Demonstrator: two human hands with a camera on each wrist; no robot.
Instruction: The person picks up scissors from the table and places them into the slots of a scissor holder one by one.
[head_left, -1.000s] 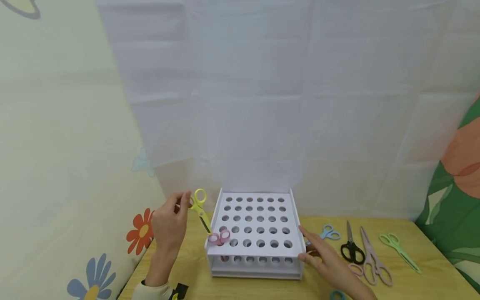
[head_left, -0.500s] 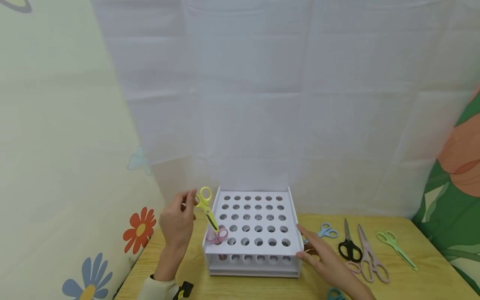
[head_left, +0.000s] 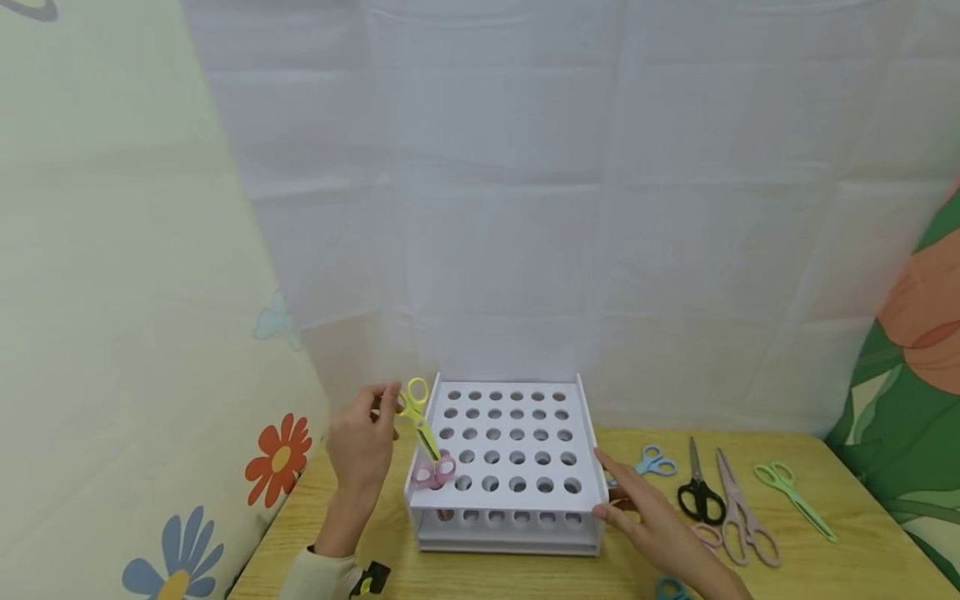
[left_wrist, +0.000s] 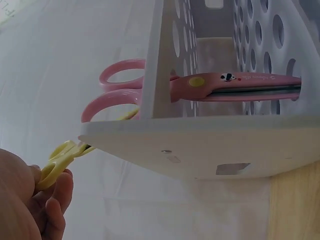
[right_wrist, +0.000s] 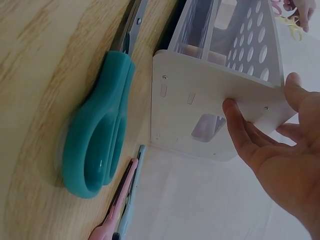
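My left hand (head_left: pixel 365 437) pinches one handle loop of yellow scissors (head_left: pixel 424 427), their blades slanting down to the right above the near-left corner of a white rack (head_left: pixel 504 501) with rows of round holes. In the left wrist view, pink scissors (left_wrist: pixel 192 87) go through holes in that corner, with their loops outside the top panel. The yellow blades partly pass out of sight behind the rack there. My right hand (head_left: pixel 660 533) lies against the rack's right side, its extended fingers (right_wrist: pixel 240 127) on the side panel and its thumb at the edge.
On the wooden table (head_left: pixel 847 567) right of the rack lie light blue scissors (head_left: pixel 660 467), black scissors (head_left: pixel 701 504), long mauve scissors (head_left: pixel 737 506) and green scissors (head_left: pixel 801 504). Teal scissors (right_wrist: pixel 97 120) lie nearer, by the right wrist. White cloth (head_left: pixel 510 208) hangs behind.
My left hand has carried the yellow scissors rightward, closer over the rack's near-left corner. The right hand keeps its place on the rack's side, and the view has shifted slightly.
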